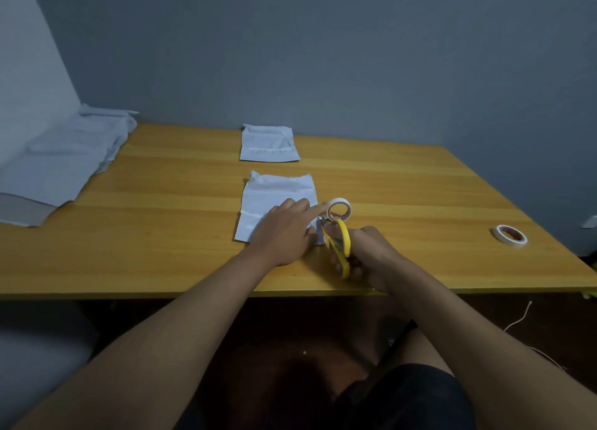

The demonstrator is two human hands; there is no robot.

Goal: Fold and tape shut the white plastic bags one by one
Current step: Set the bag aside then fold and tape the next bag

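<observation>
A white plastic bag [274, 192] lies flat in the middle of the wooden table [161, 235]. My left hand [284, 232] rests on its near right part, the forefinger stretched out to a white tape roll [340, 209] standing on edge at the bag's right side. My right hand [365, 258] grips yellow-handled scissors [340, 245], whose blades point at the stretch of tape just below the roll. A second white bag [268, 144], folded, lies farther back near the wall.
A pile of several white bags [58, 161] covers the table's far left corner. Another tape roll [509, 235] lies flat near the right edge. A wall stands right behind the table. A white cord [523, 319] lies on the floor at the right.
</observation>
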